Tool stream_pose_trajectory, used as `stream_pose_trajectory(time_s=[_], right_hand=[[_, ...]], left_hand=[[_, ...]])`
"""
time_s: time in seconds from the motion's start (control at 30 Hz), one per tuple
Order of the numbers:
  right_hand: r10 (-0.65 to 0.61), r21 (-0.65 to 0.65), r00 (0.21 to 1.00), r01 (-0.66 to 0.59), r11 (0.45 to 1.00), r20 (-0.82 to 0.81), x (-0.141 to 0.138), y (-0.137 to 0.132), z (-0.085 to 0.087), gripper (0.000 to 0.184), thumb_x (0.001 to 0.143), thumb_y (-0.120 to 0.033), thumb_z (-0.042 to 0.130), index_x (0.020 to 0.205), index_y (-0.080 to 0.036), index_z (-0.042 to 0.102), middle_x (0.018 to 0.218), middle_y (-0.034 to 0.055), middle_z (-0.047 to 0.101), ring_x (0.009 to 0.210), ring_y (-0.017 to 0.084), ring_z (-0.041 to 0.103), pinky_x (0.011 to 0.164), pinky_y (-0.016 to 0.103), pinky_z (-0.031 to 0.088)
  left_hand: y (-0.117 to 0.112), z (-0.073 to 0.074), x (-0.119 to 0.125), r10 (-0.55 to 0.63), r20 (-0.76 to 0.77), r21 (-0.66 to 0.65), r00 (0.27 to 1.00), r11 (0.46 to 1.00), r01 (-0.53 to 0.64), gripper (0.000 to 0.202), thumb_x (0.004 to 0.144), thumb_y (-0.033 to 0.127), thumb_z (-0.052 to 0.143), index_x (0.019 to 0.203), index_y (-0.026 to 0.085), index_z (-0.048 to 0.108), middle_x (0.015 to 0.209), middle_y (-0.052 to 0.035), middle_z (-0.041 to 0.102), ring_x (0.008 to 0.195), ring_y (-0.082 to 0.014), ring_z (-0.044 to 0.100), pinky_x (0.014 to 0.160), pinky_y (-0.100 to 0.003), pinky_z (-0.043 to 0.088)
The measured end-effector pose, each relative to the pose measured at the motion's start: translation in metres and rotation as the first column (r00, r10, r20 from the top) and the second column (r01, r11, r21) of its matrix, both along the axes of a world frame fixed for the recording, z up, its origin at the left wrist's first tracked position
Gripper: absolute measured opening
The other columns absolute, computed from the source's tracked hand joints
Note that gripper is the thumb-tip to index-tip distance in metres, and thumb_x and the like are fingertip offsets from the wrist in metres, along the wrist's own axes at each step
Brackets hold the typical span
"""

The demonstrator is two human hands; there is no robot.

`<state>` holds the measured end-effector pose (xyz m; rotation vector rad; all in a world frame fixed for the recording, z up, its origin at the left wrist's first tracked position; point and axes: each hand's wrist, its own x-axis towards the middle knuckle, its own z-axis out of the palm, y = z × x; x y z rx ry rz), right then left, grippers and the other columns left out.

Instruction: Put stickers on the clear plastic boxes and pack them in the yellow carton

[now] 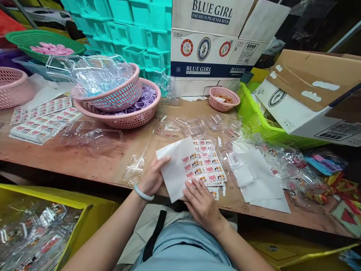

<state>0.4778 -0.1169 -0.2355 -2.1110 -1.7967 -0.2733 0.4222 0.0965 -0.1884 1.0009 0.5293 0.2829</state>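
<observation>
My left hand point(152, 176) grips the left edge of a blank white paper sheet point(172, 162), its thumb on top. The sheet lies tilted at the table's front edge. It meets a sticker sheet point(207, 160) printed with cartoon cats and pink marks; whether the two are joined, I cannot tell. My right hand point(201, 203) rests with fingers stretched out on the lower part of the sticker sheet. Clear plastic cases point(183, 126) lie behind the sheets, some bearing stickers. Loose white papers point(254, 175) are to the right.
Pink baskets point(126, 119) with purple pieces and clear plastic parts stand back left, beside sticker stacks point(42, 126). Teal bins point(135, 30) and a beer carton point(208, 49) rise behind. A green crate point(259, 116) stands right. A yellow bin point(93, 210) of cases sits lower left.
</observation>
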Motion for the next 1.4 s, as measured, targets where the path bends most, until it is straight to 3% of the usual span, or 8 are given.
stream_pose_trajectory(time_s=[0.17,0.3,0.83,1.03,1.13,1.23,1.3,1.4], right_hand=[[0.081,0.120,0.977,-0.057,0.991,-0.199,0.001,0.006,0.014,0.038,0.087,-0.024,0.058,0.125,-0.017,0.055,0.132,0.0113,0.060,0.128,0.028,0.049,0.106,0.050,0.043],[-0.121,0.302,0.903,0.260,0.917,-0.411,0.014,0.031,0.031,0.036,0.089,-0.023,0.058,0.125,-0.021,0.054,0.127,0.0112,0.061,0.123,0.024,0.053,0.105,0.046,0.043],[-0.237,0.148,0.505,0.609,0.779,-0.830,0.034,0.064,0.034,0.017,0.086,-0.032,0.060,0.087,-0.020,0.072,0.084,0.0036,0.073,0.075,0.018,0.067,0.071,0.030,0.053],[0.032,0.210,0.227,0.827,0.521,-0.973,0.068,0.056,0.039,0.021,0.082,-0.037,0.066,0.087,-0.017,0.070,0.084,0.0045,0.074,0.078,0.019,0.069,0.078,0.036,0.055],[0.033,0.311,0.329,0.849,0.427,-0.944,0.076,0.047,0.051,0.020,0.085,-0.035,0.063,0.091,-0.017,0.068,0.088,0.0058,0.073,0.080,0.020,0.070,0.081,0.041,0.056],[-0.194,0.496,0.665,0.691,0.526,-0.721,0.066,0.043,0.060,0.015,0.086,-0.026,0.061,0.097,-0.020,0.069,0.096,0.0074,0.073,0.089,0.022,0.069,0.086,0.043,0.055],[-0.244,0.526,0.855,0.481,0.701,-0.457,0.053,0.044,0.061,0.020,0.085,-0.018,0.061,0.103,-0.023,0.069,0.100,0.0076,0.073,0.093,0.023,0.068,0.089,0.044,0.053],[-0.176,0.397,0.945,0.279,0.875,-0.276,0.034,0.049,0.054,0.033,0.084,-0.016,0.061,0.116,-0.025,0.064,0.111,0.0085,0.070,0.104,0.026,0.065,0.094,0.048,0.050]], left_hand=[[-0.023,-0.006,-0.003,0.026,-0.034,-0.244,0.999,0.969,-0.034,0.042,0.070,0.028,0.076,0.108,0.012,0.066,0.104,-0.0123,0.073,0.096,-0.0275,0.068,0.090,-0.038,0.051],[-0.031,-0.006,-0.001,0.065,-0.040,-0.296,0.997,0.952,-0.074,0.034,0.071,0.025,0.075,0.100,0.011,0.067,0.099,-0.0126,0.074,0.099,-0.0302,0.067,0.093,-0.042,0.051],[-0.038,-0.005,-0.003,0.031,-0.022,-0.277,0.999,0.960,-0.036,0.036,0.071,0.035,0.075,0.098,0.011,0.070,0.090,-0.0102,0.075,0.095,-0.0284,0.068,0.087,-0.039,0.053],[-0.008,-0.015,0.001,0.114,-0.078,-0.169,0.990,0.977,-0.126,0.043,0.069,0.035,0.074,0.104,0.011,0.065,0.098,-0.0119,0.072,0.098,-0.0293,0.067,0.088,-0.041,0.052],[0.002,-0.010,-0.005,0.303,-0.073,0.146,0.950,0.946,-0.290,0.056,0.073,0.033,0.071,0.124,0.018,0.054,0.123,-0.0124,0.063,0.121,-0.0290,0.055,0.100,-0.042,0.045],[-0.012,0.007,-0.013,0.480,0.084,0.506,0.873,0.734,-0.452,0.058,0.077,0.031,0.070,0.130,0.027,0.048,0.147,-0.0075,0.042,0.141,-0.0236,0.031,0.115,-0.038,0.028],[-0.031,0.017,-0.013,0.280,0.064,0.467,0.958,0.840,-0.277,0.046,0.077,0.032,0.071,0.121,0.025,0.057,0.145,-0.0073,0.045,0.139,-0.0252,0.034,0.115,-0.037,0.028],[-0.053,0.021,-0.002,-0.064,0.040,0.010,0.997,0.998,0.063,0.033,0.078,0.037,0.070,0.106,0.020,0.067,0.121,-0.0091,0.064,0.118,-0.0266,0.055,0.101,-0.038,0.044]])
